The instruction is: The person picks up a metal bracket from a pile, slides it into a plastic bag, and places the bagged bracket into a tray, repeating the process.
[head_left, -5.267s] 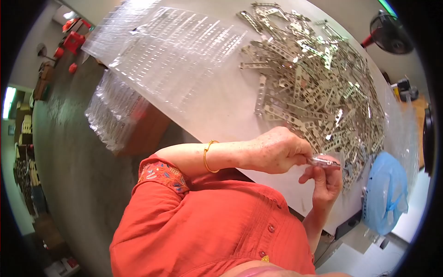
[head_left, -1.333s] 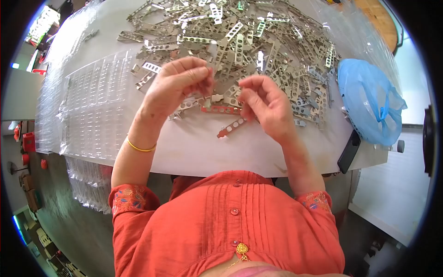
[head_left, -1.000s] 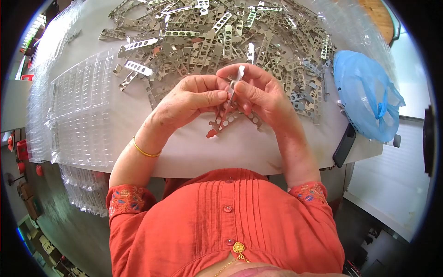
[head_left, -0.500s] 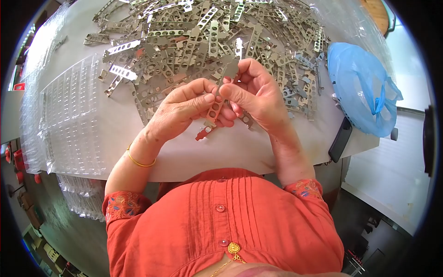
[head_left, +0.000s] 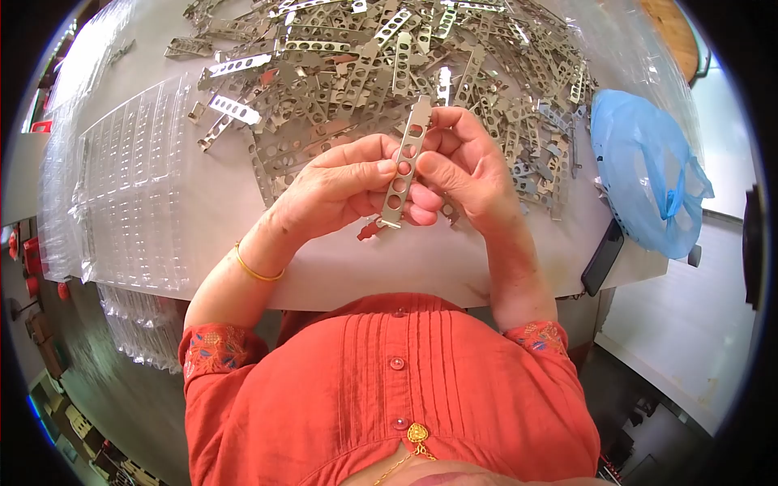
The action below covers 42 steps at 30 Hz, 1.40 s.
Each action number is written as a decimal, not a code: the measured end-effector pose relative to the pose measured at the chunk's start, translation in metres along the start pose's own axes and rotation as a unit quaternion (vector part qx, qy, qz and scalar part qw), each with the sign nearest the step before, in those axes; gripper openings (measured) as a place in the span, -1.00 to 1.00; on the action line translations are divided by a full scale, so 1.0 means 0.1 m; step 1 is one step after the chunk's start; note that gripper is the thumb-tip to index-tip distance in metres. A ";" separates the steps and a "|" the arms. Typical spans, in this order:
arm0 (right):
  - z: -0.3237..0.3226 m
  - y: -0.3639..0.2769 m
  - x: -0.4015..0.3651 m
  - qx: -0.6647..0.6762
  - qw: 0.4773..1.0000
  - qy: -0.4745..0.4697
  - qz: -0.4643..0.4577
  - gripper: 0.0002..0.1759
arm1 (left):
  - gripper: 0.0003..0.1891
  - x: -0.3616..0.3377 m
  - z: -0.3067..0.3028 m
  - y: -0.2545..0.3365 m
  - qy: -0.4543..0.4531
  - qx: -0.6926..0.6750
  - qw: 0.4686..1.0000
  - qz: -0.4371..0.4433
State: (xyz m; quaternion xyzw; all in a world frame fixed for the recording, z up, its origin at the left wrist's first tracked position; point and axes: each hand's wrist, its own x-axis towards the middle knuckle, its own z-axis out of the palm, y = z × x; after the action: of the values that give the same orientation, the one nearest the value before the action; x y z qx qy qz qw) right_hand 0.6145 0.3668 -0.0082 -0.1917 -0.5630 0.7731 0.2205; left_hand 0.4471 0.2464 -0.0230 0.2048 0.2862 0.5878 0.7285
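Between my hands is a slim perforated metal slot bracket (head_left: 412,140), tilted nearly upright with its row of round holes facing me. My left hand (head_left: 340,182) is closed on its lower left side, thumb pressed against the edge. Closed about the opposite side, my right hand (head_left: 470,170) has its thumb near the middle and fingertips close to the top end. Just behind the hands lies a large heap of similar metal brackets (head_left: 401,63). A reddish-looking bracket end (head_left: 371,230) shows below the left fingers; the rest of that piece is hidden.
Clear plastic blister trays (head_left: 134,186) lie at the left of the white tabletop (head_left: 356,279), with more stacked below its edge. To the right sit a blue plastic bag (head_left: 640,162) and a dark phone (head_left: 604,257). Clear wrapping (head_left: 640,57) covers the far right.
The bracket has turned so its holed face shows toward me, and it stands more upright. Both hands keep hold of it. The whole view has shifted slightly.
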 end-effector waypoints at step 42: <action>0.03 -0.05 -0.04 0.039 0.999 -0.014 0.028 -0.67 | -0.83 -0.04 -0.02 -0.05 0.069 0.214 0.966 0.128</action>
State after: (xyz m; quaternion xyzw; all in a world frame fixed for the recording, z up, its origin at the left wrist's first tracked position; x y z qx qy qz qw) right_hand 0.6165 0.3640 -0.0027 -0.1878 -0.5295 0.8032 0.1980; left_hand 0.4487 0.2409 -0.0266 0.3499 0.4258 0.6140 0.5650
